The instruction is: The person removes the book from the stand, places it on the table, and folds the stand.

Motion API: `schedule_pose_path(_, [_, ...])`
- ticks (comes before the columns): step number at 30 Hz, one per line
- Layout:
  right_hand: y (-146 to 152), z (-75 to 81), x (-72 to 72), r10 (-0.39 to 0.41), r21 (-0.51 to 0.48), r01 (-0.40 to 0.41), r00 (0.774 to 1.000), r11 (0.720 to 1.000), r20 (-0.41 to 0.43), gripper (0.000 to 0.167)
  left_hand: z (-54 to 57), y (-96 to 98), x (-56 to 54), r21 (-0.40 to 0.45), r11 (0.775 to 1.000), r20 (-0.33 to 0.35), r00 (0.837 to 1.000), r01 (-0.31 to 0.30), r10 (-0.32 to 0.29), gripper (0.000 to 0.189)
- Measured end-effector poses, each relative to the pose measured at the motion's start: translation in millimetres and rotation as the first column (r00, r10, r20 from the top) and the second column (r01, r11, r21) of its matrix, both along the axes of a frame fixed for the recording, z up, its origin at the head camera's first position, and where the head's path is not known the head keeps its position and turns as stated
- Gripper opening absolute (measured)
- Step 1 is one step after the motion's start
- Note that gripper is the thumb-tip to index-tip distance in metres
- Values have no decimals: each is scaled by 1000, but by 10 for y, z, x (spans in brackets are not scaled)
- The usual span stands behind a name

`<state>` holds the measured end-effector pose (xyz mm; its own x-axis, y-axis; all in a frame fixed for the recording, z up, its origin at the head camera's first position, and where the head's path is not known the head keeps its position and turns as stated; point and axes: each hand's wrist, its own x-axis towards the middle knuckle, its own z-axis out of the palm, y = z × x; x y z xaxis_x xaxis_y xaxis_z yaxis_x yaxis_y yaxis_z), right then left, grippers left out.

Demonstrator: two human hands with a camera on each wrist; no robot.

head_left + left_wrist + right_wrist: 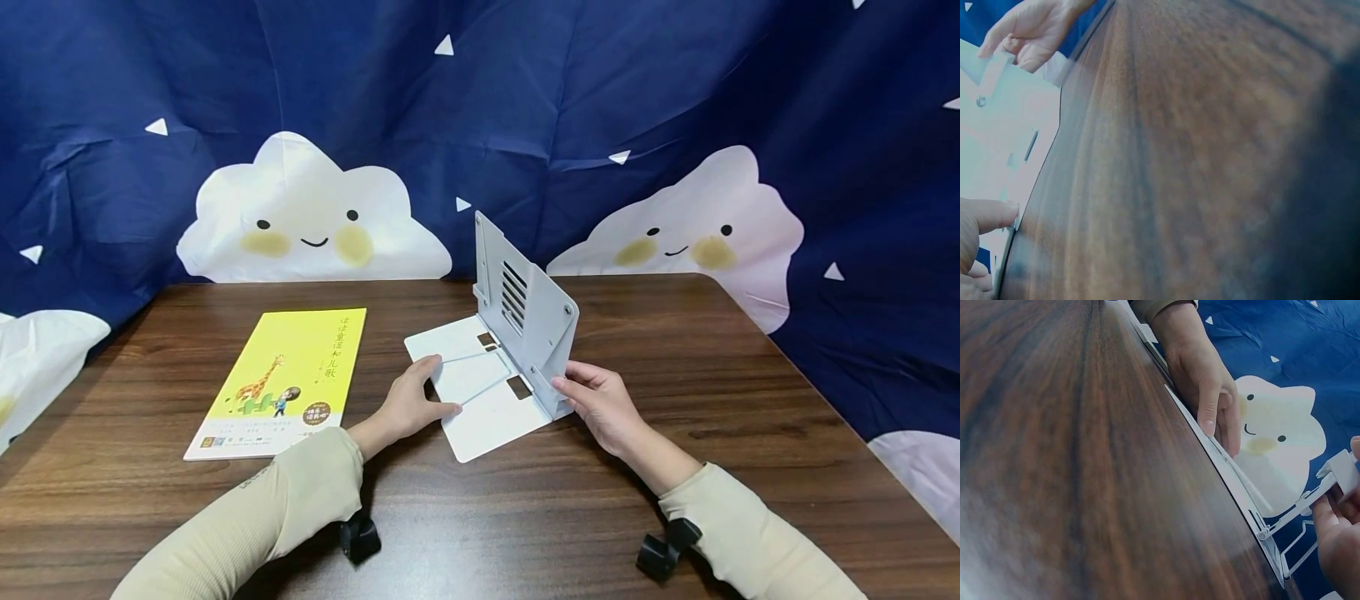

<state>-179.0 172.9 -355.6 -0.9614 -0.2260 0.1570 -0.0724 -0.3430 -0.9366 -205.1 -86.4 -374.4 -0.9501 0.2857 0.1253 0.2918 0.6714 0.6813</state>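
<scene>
A white metal book stand (517,308) stands on the table, its slotted panel raised from a flat base plate (487,429). My left hand (405,402) rests at the left edge of that base, thumb and fingers spread apart. In the right wrist view, the left hand (1200,381) has its thumb extended down onto the plate. My right hand (603,406) pinches the lower right end of the raised panel, at its ledge. From the left wrist, the right hand (1038,31) appears at the panel's far corner. Some right fingers are hidden behind the panel.
A yellow children's book (285,375) with a giraffe on its cover lies flat to the left of the stand. The brown wooden table (465,533) ends at a blue curtain (510,100) printed with smiling clouds.
</scene>
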Motion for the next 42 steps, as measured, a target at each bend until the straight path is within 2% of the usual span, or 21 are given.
schedule_pose_path(14, [6, 14, -2, 4, -9, -4, 1000, 1000, 11, 25, 1, 5, -3, -4, 1000, 2, 1000, 3, -2, 74])
schedule_pose_path(19, [-1, 19, -1, -1, -6, 1, 1000, 1000, 10, 25, 10, 10, -5, 15, 1000, 14, 1000, -19, 18, 73])
schedule_pose_path(27, [-4, 18, 0, 1, 1, -1, 1000, 1000, 7, 25, 56, 33, -24, 120, 987, 115, 989, -103, 89, 69])
schedule_pose_path(31, [-15, 18, 1, -8, 11, 8, 1000, 1000, 11, 24, 131, 48, -33, 186, 969, 187, 975, -160, 125, 69])
schedule_pose_path(34, [-20, 12, 8, -13, 25, 12, 1000, 1000, 17, 23, 225, 63, -46, 251, 952, 196, 972, -178, 131, 69])
schedule_pose_path(38, [-26, 6, 17, -15, 49, 14, 1000, 999, 19, 23, 431, 83, -61, 379, 915, 141, 986, -138, 90, 66])
schedule_pose_path(42, [-36, 12, 13, -20, 66, 19, 1000, 998, 11, 25, 703, 127, -61, 524, 849, 115, 993, -68, 9, 63])
